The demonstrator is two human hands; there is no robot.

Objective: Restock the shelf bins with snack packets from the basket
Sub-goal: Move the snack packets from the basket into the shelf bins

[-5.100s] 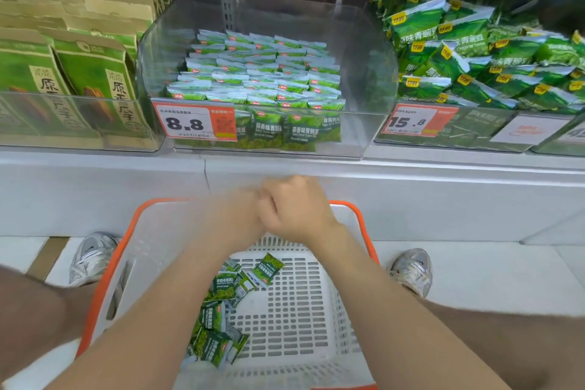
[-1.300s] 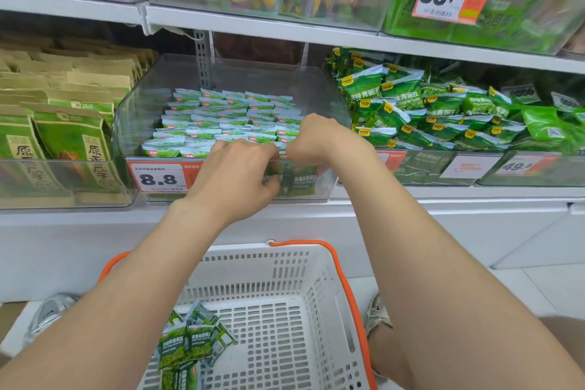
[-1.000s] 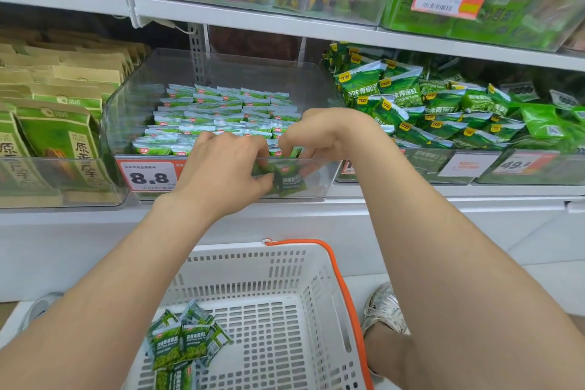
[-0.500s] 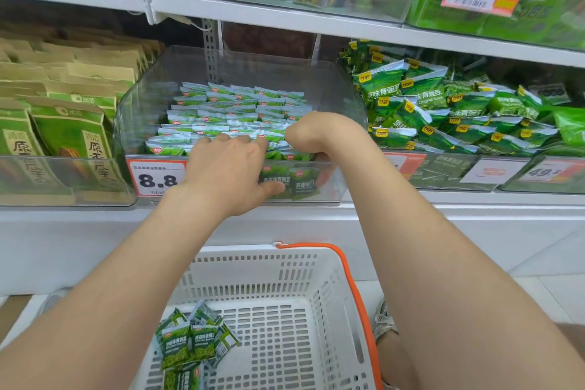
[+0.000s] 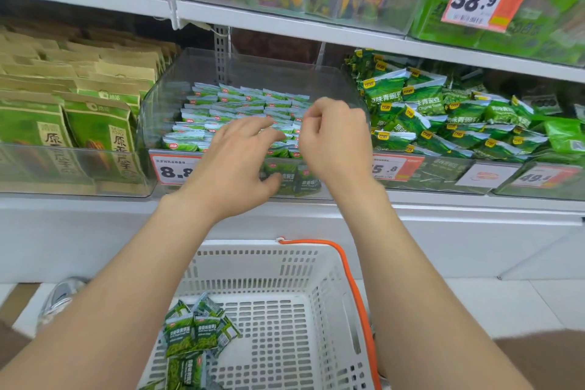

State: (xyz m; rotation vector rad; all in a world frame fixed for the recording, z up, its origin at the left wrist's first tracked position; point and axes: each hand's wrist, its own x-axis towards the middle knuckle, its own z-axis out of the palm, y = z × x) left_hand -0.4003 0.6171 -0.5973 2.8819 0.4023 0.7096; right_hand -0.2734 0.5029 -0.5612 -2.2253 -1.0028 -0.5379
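You are filling the bin [image 5: 269, 73] at mid frame; a few packets [image 5: 193, 331] are waiting in the basket [image 5: 253, 245] below (left hand [image 5: 234, 165] grip wide; right hand [image 5: 335, 139] curled, I cannot tell).

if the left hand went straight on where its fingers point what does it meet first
The left hand would likely meet the small green packets in the clear bin, just past its fingertips; depth is unclear.

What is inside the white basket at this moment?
A small heap of green snack packets lies at the left of the white basket. The left forearm covers its left side, so anything there is hidden.
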